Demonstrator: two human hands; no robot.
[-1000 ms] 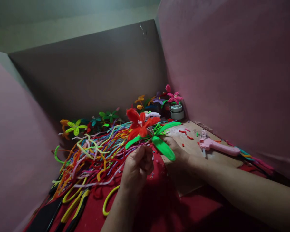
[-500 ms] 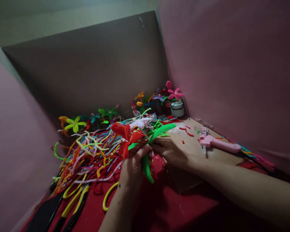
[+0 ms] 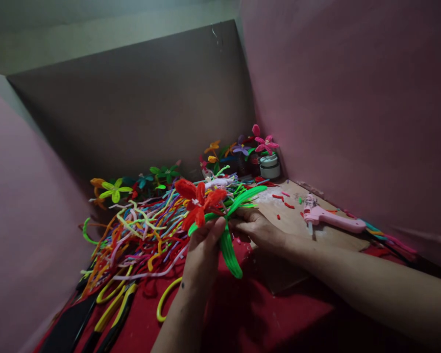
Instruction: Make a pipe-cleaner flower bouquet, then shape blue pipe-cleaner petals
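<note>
Red flower (image 3: 199, 205), made of fuzzy petals around pale stamens, was held above the front of the bench (image 3: 143, 323), near the middle of the view, its face turned toward the upper left. Long green leaves (image 3: 230, 252) spread from its base: one drooped downward, one reached to the upper right, and part of another showed beneath the petals.

Both hands met at that base. The left hand (image 3: 204, 240) had its thumb and fingers clamped on the leaves just below the petals. The right hand (image 3: 259, 229) had its fingers curled close beside the point where the leaves joined; what they gripped was hidden.

Behind and to the left lay a tangled pile of fuzzy stems (image 3: 143, 238) in many colours. In front of the pile were a yellow-and-black handled tool (image 3: 110, 314) and, by the left forearm, a yellow loop (image 3: 162, 299).

To the right, a pink glue gun (image 3: 332, 218) lay on a brown board (image 3: 294, 223) near scattered red scraps (image 3: 278, 197). At the back stood a pale lidded tub (image 3: 270, 170), with a pink flower (image 3: 266, 144) just above it; farther left was a yellow-green flower (image 3: 115, 190).
</note>
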